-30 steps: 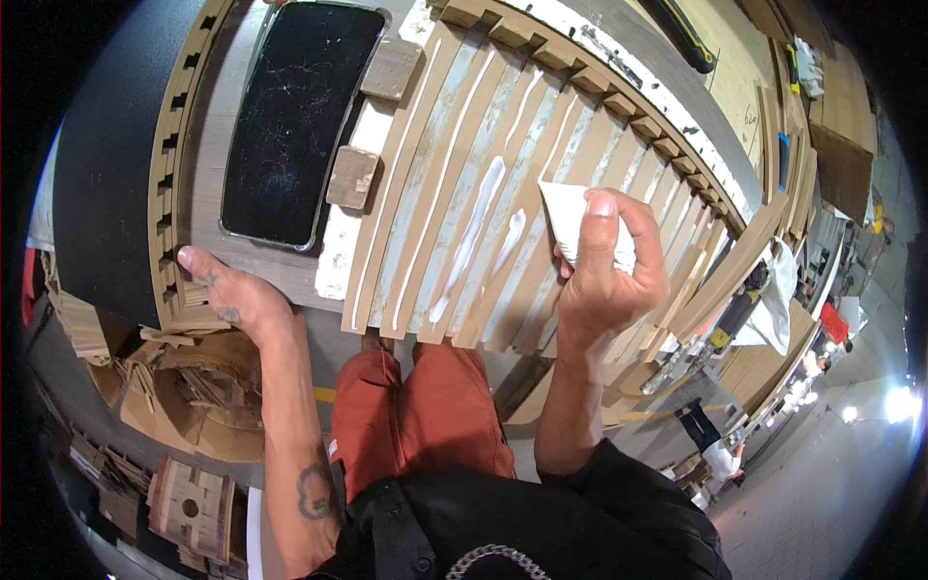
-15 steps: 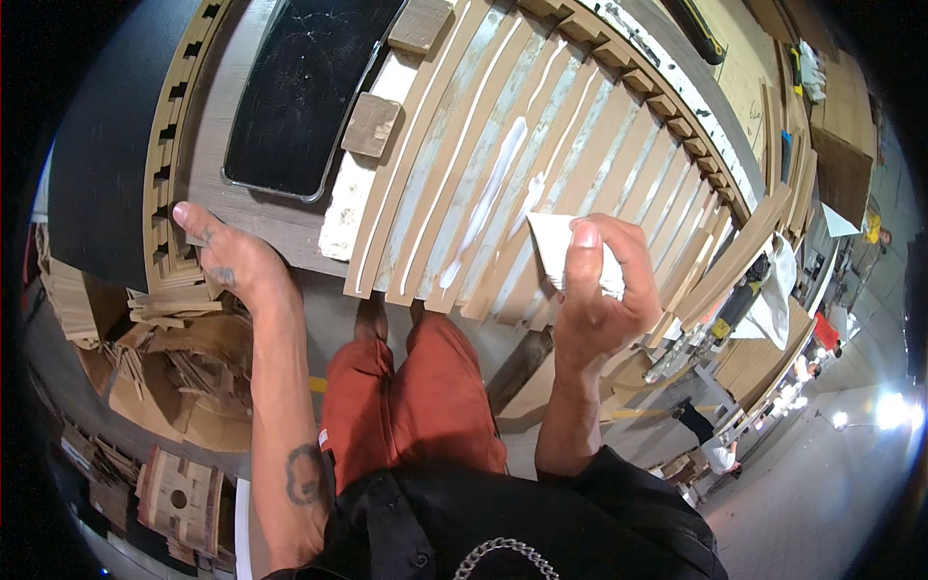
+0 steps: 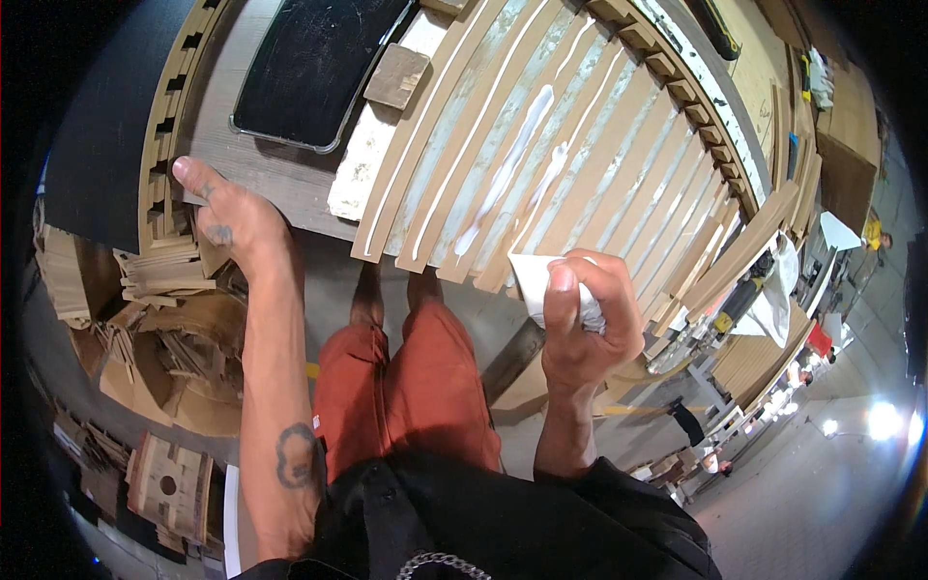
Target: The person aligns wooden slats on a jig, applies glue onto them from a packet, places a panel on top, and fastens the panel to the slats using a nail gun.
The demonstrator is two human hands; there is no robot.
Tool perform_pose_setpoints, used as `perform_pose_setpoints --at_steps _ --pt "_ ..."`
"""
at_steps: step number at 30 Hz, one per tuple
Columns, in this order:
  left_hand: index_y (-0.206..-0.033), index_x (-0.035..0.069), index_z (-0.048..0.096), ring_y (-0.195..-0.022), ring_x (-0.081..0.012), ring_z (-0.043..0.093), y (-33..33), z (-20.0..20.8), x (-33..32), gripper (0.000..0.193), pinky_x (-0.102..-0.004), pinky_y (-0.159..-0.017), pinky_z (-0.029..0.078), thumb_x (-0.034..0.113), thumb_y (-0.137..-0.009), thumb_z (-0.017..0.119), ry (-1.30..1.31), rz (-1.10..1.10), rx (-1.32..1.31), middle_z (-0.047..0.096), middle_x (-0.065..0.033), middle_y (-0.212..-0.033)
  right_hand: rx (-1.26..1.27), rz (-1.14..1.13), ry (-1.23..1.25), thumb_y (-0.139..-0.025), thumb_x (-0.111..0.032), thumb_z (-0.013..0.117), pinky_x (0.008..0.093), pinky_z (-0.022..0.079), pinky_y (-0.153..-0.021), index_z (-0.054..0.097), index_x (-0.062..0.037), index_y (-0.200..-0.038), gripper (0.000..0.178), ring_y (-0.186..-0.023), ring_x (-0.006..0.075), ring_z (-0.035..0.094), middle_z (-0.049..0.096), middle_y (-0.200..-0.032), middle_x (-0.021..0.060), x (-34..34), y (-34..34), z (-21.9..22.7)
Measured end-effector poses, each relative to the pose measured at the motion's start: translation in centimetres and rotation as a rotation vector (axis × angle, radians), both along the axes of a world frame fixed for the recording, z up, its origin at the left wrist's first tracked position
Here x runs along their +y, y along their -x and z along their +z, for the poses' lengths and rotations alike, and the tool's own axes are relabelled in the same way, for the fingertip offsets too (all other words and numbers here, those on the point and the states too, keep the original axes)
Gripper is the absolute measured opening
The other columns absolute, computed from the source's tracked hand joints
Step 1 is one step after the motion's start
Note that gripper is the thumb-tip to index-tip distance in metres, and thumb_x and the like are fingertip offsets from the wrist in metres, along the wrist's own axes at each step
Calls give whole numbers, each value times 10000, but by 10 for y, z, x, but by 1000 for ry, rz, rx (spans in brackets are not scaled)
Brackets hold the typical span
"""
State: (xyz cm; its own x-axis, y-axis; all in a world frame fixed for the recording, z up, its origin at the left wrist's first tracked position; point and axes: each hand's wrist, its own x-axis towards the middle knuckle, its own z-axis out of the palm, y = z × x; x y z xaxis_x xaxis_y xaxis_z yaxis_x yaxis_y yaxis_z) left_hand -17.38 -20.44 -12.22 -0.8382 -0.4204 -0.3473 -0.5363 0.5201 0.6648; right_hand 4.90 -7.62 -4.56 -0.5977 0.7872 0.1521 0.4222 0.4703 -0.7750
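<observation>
My right hand (image 3: 592,324) is closed around a white piping cone (image 3: 534,282), thumb pressed on its side. The cone's pointed tip is at the near end of one of several tan wooden slats (image 3: 440,179) lying side by side. Thin white lines of a glue-like paste run along some slats, and wider smears of white paste (image 3: 507,174) cross the gaps between them. My left hand (image 3: 242,224) is at the near left edge of the grey board (image 3: 280,184), beside a notched wooden strip (image 3: 159,155). Its thumb is stretched out; the other fingers are hidden.
A phone with a black screen (image 3: 319,72) lies on the board beside a small wooden block (image 3: 396,75). Along the far side of the slats curves a notched rail (image 3: 691,106). Scrap wood and cardboard (image 3: 174,362) fill the lower left; loose strips (image 3: 744,242) lie at the right.
The cone's tip has moved toward me along its slat, and the white line behind it is longer. My view has shifted slightly. My left hand stays near the board's left edge.
</observation>
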Motion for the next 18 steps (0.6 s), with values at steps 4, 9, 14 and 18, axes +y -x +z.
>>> perform_pose_setpoints --at_steps 4,9,14,18 --pt "-716 -167 475 -757 -312 446 1 -8 -5 1036 -448 -890 410 796 -933 159 68 -9 65 495 -241 -730 -47 18 -6 -824 -45 743 294 507 -637 683 -40 -882 83 -716 193 652 664 -824 104 -7 -4 4" --pt "-847 -240 529 -828 -343 479 0 1 -3 1102 -450 -940 393 790 -936 148 44 -49 -7 543 -293 -828 -62 71 56 -799 -11 750 283 507 -643 677 -36 -862 100 -725 195 655 653 -820 92 -13 -7 7" --pt "-964 -260 549 -860 -348 483 1 1 0 1110 -424 -945 400 784 -942 173 20 -31 -25 565 -309 -914 -73 101 127 -803 -5 737 267 504 -641 679 -18 -853 78 -735 170 649 658 -834 83 7 -12 19" --pt "-1346 -238 381 -1113 -314 484 1 -11 -11 1081 -364 -1067 357 762 -957 242 -165 18 19 504 -292 -1319 212 -291 397 -870 -20 694 241 474 -600 681 11 -878 35 -703 110 607 651 -803 43 54 -6 18"
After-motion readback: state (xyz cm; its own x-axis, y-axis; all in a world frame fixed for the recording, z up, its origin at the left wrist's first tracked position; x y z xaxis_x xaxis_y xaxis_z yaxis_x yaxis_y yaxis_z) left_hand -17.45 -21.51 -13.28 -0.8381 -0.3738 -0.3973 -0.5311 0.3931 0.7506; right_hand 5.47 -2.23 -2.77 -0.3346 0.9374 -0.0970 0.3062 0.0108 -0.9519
